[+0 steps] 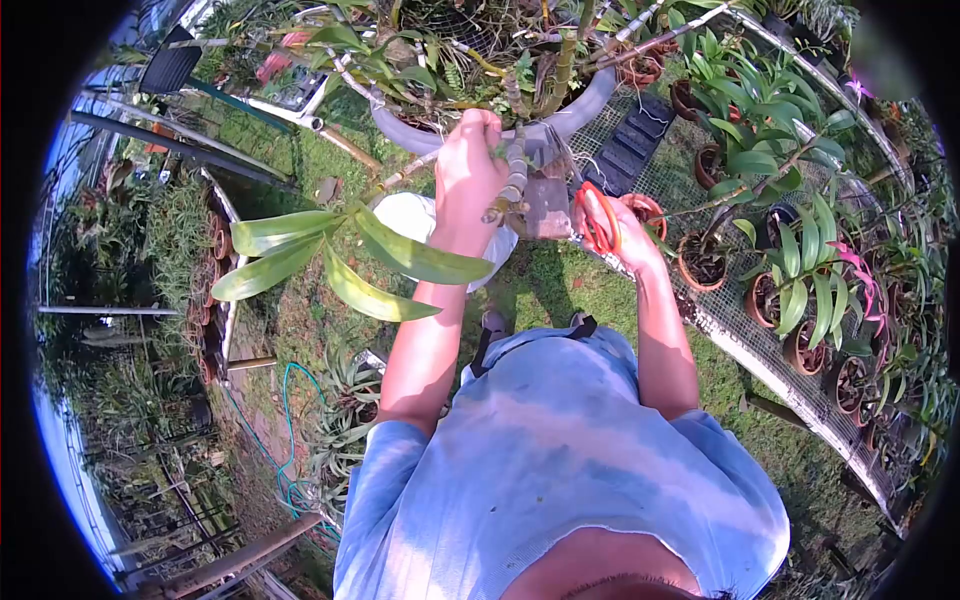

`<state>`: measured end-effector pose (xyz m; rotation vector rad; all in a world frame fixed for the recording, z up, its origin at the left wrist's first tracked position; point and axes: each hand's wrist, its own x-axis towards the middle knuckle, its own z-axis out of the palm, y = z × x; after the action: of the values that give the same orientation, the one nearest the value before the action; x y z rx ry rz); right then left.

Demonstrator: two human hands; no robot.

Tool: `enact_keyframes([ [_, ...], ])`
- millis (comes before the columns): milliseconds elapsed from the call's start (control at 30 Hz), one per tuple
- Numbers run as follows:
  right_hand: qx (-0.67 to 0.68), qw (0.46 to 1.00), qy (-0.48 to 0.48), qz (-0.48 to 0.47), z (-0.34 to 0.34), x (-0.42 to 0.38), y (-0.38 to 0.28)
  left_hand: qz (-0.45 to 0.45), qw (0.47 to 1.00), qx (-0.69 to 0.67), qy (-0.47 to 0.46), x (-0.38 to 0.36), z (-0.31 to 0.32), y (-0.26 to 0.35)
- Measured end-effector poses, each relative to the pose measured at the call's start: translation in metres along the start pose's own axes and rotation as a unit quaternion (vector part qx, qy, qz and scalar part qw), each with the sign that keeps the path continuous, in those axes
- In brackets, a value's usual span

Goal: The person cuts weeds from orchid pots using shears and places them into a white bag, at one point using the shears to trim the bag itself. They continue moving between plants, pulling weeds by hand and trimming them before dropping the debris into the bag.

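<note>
Currently, left hand (466, 178): fingers curled in at the near rim of the grey planter (588, 103); cannot tell what they pinch.
Right hand (628, 236): around red-handled scissors (598, 216), blades unclear.
Cane (516, 172): at that rim, just right of the left hand, the nearer one; long axis toward the person.

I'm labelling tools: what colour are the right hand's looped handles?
The looped handles are orange-red, clearest in head view.
</note>
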<state>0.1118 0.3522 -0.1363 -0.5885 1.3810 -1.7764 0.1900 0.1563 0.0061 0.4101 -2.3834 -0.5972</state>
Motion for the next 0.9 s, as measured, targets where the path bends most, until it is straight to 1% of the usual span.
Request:
enact_keyframes([
  [33, -0.020, 1.000, -0.001, -0.005, -0.001, 0.002, 0.002, -0.007, 0.998, 0.053, -0.027, 0.010, -0.007, 0.003],
  [67, -0.001, 1.000, 0.010, 0.002, 0.000, 0.004, 0.004, 0.059, 0.998, 0.013, -0.036, 0.017, -0.017, 0.001],
  [100, 0.017, 1.000, 0.019, 0.008, 0.003, 0.007, 0.005, 0.065, 0.996, 0.055, -0.040, 0.024, -0.022, 0.009],
  [133, 0.035, 0.999, 0.028, 0.014, 0.005, 0.009, 0.006, 0.044, 0.990, 0.104, -0.082, 0.028, -0.027, 0.014],
  [167, 0.031, 0.999, 0.019, 0.000, 0.005, 0.011, 0.005, 0.021, 0.980, 0.153, -0.122, 0.029, -0.032, 0.018],
  [233, 0.020, 0.999, 0.000, -0.026, 0.005, 0.013, 0.000, 0.021, 0.985, 0.126, -0.114, 0.025, -0.038, 0.020],
  [267, 0.041, 0.999, -0.002, -0.023, 0.006, 0.015, 0.002, 0.021, 0.987, 0.112, -0.110, 0.023, -0.040, 0.021],
  [367, 0.062, 0.998, -0.027, 0.005, 0.004, 0.015, -0.006, -0.024, 0.988, 0.094, -0.118, 0.012, -0.035, 0.016],
  [400, 0.062, 0.998, -0.034, 0.001, 0.003, 0.015, -0.007, -0.001, 0.990, 0.105, -0.096, 0.011, -0.031, 0.011],
  [500, 0.070, 0.997, -0.040, -0.013, 0.001, 0.016, -0.010, 0.080, 0.996, 0.030, -0.035, 0.011, -0.028, 0.006],
  [567, 0.096, 0.995, -0.024, -0.020, 0.001, 0.016, -0.008, 0.040, 0.999, 0.001, -0.007, 0.010, -0.030, 0.004],
  [600, 0.089, 0.996, -0.021, -0.023, 0.000, 0.017, -0.007, 0.022, 1.000, -0.015, 0.004, 0.008, -0.029, 0.004],
  [700, 0.067, 0.997, -0.010, -0.024, -0.005, 0.015, -0.005, -0.086, 0.991, 0.018, -0.100, -0.018, -0.019, -0.008],
  [733, 0.059, 0.998, -0.010, -0.021, -0.005, 0.014, -0.007, -0.005, 0.995, -0.019, -0.102, -0.026, -0.014, -0.018],
  [767, 0.050, 0.999, -0.013, -0.018, -0.004, 0.013, -0.008, -0.023, 0.992, -0.020, -0.124, -0.037, -0.010, -0.023],
  [833, 0.062, 0.998, -0.006, -0.019, -0.001, 0.013, -0.003, -0.157, 0.968, -0.116, -0.158, -0.051, 0.002, -0.022],
  [900, 0.077, 0.997, -0.005, -0.012, 0.006, 0.011, 0.004, -0.099, 0.967, -0.127, -0.199, -0.072, 0.023, -0.047],
])
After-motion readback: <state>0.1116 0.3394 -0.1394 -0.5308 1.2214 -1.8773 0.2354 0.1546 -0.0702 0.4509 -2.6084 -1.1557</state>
